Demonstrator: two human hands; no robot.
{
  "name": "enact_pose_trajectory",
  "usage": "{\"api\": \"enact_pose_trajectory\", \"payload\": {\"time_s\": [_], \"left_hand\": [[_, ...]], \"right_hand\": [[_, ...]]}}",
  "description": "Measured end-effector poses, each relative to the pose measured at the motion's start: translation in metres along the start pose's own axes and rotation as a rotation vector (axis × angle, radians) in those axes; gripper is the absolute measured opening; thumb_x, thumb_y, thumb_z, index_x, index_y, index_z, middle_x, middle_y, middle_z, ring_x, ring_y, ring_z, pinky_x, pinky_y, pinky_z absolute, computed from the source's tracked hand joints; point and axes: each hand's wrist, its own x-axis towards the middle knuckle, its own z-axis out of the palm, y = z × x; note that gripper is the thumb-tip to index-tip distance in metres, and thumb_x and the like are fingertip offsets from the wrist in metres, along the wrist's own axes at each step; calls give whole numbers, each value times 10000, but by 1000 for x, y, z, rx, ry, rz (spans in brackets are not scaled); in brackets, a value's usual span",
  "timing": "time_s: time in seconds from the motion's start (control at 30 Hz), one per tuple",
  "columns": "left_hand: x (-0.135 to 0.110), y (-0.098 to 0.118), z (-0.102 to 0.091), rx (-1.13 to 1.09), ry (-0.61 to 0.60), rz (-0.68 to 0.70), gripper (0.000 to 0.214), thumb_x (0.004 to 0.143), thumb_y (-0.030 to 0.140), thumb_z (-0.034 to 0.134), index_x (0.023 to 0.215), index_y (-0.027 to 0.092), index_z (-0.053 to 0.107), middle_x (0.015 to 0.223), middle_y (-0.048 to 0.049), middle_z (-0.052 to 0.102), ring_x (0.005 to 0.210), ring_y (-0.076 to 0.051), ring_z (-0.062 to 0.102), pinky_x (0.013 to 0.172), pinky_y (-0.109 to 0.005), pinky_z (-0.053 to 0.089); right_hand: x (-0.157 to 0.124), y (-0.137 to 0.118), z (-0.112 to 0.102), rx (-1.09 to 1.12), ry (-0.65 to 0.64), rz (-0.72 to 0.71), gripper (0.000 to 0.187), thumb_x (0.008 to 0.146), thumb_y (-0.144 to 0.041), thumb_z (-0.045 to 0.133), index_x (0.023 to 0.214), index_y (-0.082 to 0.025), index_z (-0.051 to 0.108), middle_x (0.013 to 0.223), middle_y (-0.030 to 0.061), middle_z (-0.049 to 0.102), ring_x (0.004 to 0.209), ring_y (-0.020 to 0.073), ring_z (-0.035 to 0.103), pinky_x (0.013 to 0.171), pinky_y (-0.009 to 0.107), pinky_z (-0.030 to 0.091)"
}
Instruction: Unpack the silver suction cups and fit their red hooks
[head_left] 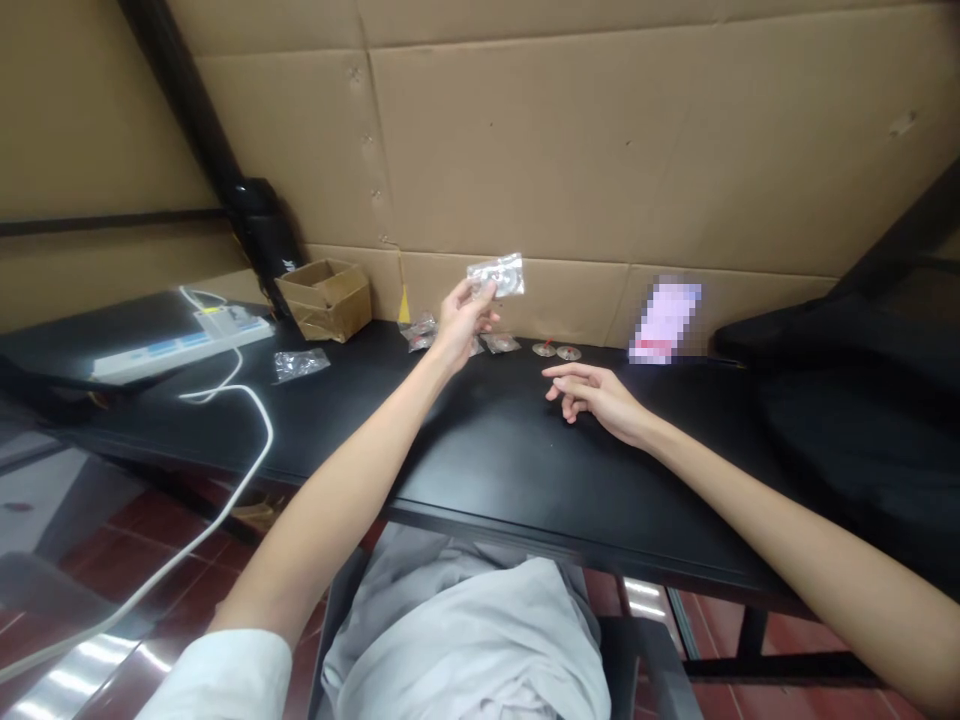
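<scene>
My left hand [461, 322] is raised above the table [480, 450], thumb and fingertips pinched on the left end of a small clear bag [498, 274]. The bag is held in the air, its long axis roughly level and running rightward from the pinch. My right hand [596, 393] rests on the table, empty, fingers loosely extended, lower than the bag and to its right. Two small discs [556, 351] sit just beyond its fingertips. More bags [420, 330] lie below the left hand.
</scene>
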Motion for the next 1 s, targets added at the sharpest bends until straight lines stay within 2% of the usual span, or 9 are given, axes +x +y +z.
{"api": "enact_pose_trajectory", "payload": {"time_s": [0.1,0.2,0.33,0.47,0.6,0.7,0.8,0.9,1.0], "left_hand": [[10,0,-13,-3,159,-62,273,955,368,832,1159,224,722,1020,-36,768,617,-56,641,531,-181,431],[18,-5,-32,27,301,-309,201,1025,270,724,1208,189,700,999,-77,780,678,-102,694,566,-188,504],[18,-8,-47,57,262,-542,235,996,55,595,1194,124,703,1027,-150,791,782,-162,752,653,-218,604],[11,-9,-39,62,234,-452,339,928,0,574,1228,103,695,1177,-186,791,828,-173,766,699,-237,628],[4,-23,-25,302,178,-341,528,920,25,552,1442,103,584,1336,-192,758,808,-176,762,743,-305,641],[-2,-41,-22,660,32,-163,571,922,37,544,1483,136,592,1278,-159,785,927,-219,777,908,-383,642],[-11,-58,-15,1053,-238,66,428,925,44,548,1278,156,763,1212,-138,805,1164,-266,745,1109,-411,561],[-18,-73,2,1324,-467,245,411,1029,158,489,1336,173,761,1416,-151,725,1367,-300,653,1218,-445,471],[-16,-87,20,1457,-607,327,541,1123,393,419,1635,256,526,1718,-157,451,1590,-351,437,1303,-527,340]], "right_hand": [[0,-1,1,-24,-6,-3,459,837,-461,914,1179,-177,798,917,76,795,586,127,640,540,274,574],[0,-1,2,-46,-10,-2,481,831,-482,917,1181,-176,795,907,77,797,590,129,640,546,276,568],[0,-1,1,-72,-16,-3,495,822,-511,916,1167,-175,796,891,76,797,593,129,634,554,282,560],[0,0,3,-109,-21,-5,481,809,-531,912,1105,-166,805,884,84,795,598,133,627,563,291,553],[3,3,-3,-229,-9,-48,444,866,-549,828,1105,-176,797,903,100,795,643,180,665,618,356,590],[10,8,-22,-634,99,-217,354,957,-506,693,1098,-200,802,935,113,799,777,261,727,780,462,625],[19,13,-47,-1020,204,-373,372,1004,-452,577,1198,-226,798,1192,145,783,1085,341,733,1017,547,583],[25,19,-64,-1205,213,-266,615,1047,-523,474,1575,-232,594,1610,171,575,1492,391,531,1237,591,428],[32,23,-66,-1328,127,-21,746,1082,-619,324,1754,-296,308,1837,106,222,1688,378,215,1346,645,183]]}}
